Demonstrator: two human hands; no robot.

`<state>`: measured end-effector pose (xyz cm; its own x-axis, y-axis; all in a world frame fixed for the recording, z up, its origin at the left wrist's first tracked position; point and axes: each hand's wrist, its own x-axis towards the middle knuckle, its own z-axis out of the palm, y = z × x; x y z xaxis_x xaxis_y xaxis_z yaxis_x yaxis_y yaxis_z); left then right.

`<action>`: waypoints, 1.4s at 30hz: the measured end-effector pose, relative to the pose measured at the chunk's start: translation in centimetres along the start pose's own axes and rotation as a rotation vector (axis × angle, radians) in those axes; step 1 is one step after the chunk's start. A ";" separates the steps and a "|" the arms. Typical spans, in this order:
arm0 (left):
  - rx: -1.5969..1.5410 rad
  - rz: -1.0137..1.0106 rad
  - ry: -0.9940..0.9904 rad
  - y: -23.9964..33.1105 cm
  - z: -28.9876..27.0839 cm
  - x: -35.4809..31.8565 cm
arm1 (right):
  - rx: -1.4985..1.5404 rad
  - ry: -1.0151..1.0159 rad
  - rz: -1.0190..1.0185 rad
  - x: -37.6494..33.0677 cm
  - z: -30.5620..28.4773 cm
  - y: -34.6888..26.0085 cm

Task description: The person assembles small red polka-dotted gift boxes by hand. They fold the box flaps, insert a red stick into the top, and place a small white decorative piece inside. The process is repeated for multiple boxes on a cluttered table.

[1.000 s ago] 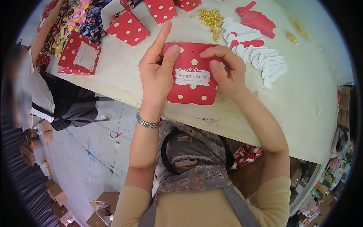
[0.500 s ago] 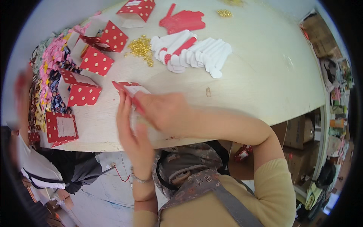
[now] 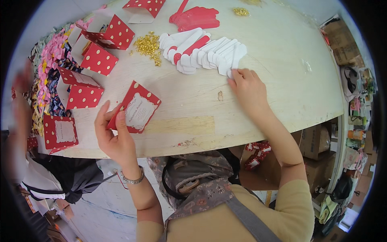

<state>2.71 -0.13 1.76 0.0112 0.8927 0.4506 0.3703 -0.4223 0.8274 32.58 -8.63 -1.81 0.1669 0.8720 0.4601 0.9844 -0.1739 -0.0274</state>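
My left hand (image 3: 117, 139) grips a red folded card (image 3: 141, 109) with white polka dots by its lower left corner. A white scalloped label with print on it faces up, and the card is tilted above the table. Farther right, my right hand (image 3: 250, 92) has its fingers pinched at the near end of the overlapping row of white paper strips (image 3: 213, 54) with rounded ends, on the last strip. Two red strips lie among the white ones. Gold fasteners (image 3: 148, 46) form a small pile to the left of the row.
Several red dotted cards (image 3: 84, 97) stand folded at the left, beside a long heap of coloured bows (image 3: 56, 64). Red strips (image 3: 197, 19) and a small gold bundle (image 3: 241, 11) lie at the back. Boxes (image 3: 318, 141) fill shelves at right. Another person's blurred arm (image 3: 20, 121) is at far left.
My right hand has left the card and moved right to the white strips. My left hand has shifted left, and the card has turned so its label shows.
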 end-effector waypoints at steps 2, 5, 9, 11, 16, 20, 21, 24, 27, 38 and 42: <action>0.060 0.051 -0.006 0.0 -0.3 0.1 | -0.013 -0.085 0.015 -0.7 -0.9 0.4; 0.106 0.127 -0.045 -0.8 -1.1 0.1 | -0.042 -0.068 0.057 -0.9 -1.1 1.3; 0.045 0.154 -0.031 -1.4 -1.2 0.3 | 0.046 -0.132 0.137 -1.1 -1.8 2.2; 0.048 0.208 -0.040 -1.7 -1.2 0.4 | 0.092 -0.213 0.177 -0.8 -2.8 2.5; 0.053 0.259 -0.054 -1.5 -1.3 1.1 | 0.278 0.059 0.345 1.4 -4.3 2.0; -0.015 0.236 -0.066 -1.0 -1.1 1.2 | 1.284 -0.085 0.471 3.5 -4.7 -6.1; -0.015 0.223 -0.079 -1.0 -1.3 1.2 | 1.409 -0.314 0.439 4.2 -4.4 -9.0; -0.031 0.202 -0.108 -0.9 -1.7 1.5 | 1.656 -0.599 0.432 5.7 -2.8 -14.6; -0.095 0.354 -0.083 -1.6 -1.2 1.5 | 1.628 -0.614 0.456 5.9 -2.6 -16.0; -0.088 0.156 -0.025 -2.5 -0.3 -0.4 | 1.232 -0.540 0.125 7.4 -0.6 -13.9; -0.102 0.188 -0.042 -2.5 -0.2 0.0 | 0.776 -0.161 -0.067 10.4 3.9 -9.6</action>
<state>1.62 0.95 -0.27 0.1106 0.8013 0.5879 0.2617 -0.5942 0.7606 25.04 3.90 -0.25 0.0537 0.9351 0.3502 0.7407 0.1979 -0.6421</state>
